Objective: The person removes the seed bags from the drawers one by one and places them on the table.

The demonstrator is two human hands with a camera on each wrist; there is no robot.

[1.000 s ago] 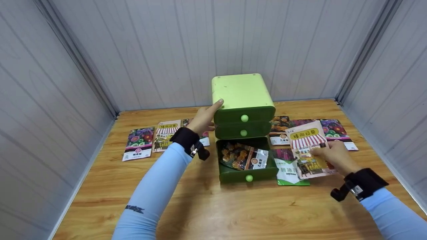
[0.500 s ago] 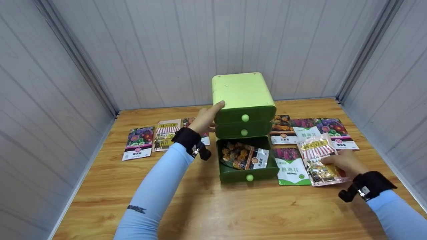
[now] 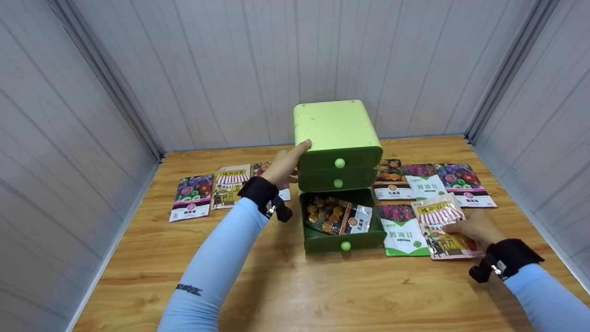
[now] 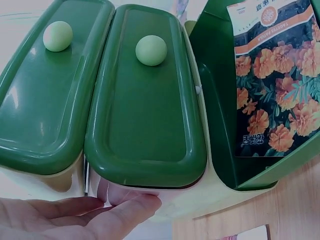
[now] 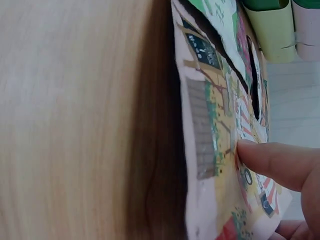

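A small green drawer cabinet point(image 3: 336, 122) stands at the back with its lowest drawer point(image 3: 318, 244) pulled out. Inside that drawer lies a seed packet with orange flowers point(image 4: 280, 95). My left hand point(image 3: 282, 168) rests against the cabinet's left side, fingers fairly straight and thumb near the top front edge. To the right, my right hand point(image 3: 477, 226) pinches a pink seed packet with a striped awning point(image 3: 440, 223) at its right edge, thumb on the printed face point(image 5: 210, 135). A white and green seed packet point(image 3: 403, 235) lies directly left of it.
Behind the pink packet lie an orange-flower packet point(image 3: 392, 182), another white and green packet point(image 3: 426, 186) and a purple-flower packet point(image 3: 465, 184). Left of the cabinet are several more packets, including a daisy-like one point(image 3: 191, 198) and an awning one point(image 3: 231, 186). Panel walls enclose the wooden table point(image 3: 295, 295).
My right hand has brought the pink packet rightward and down towards the table, uncovering the white and green packets. The left hand has stayed on the cabinet.
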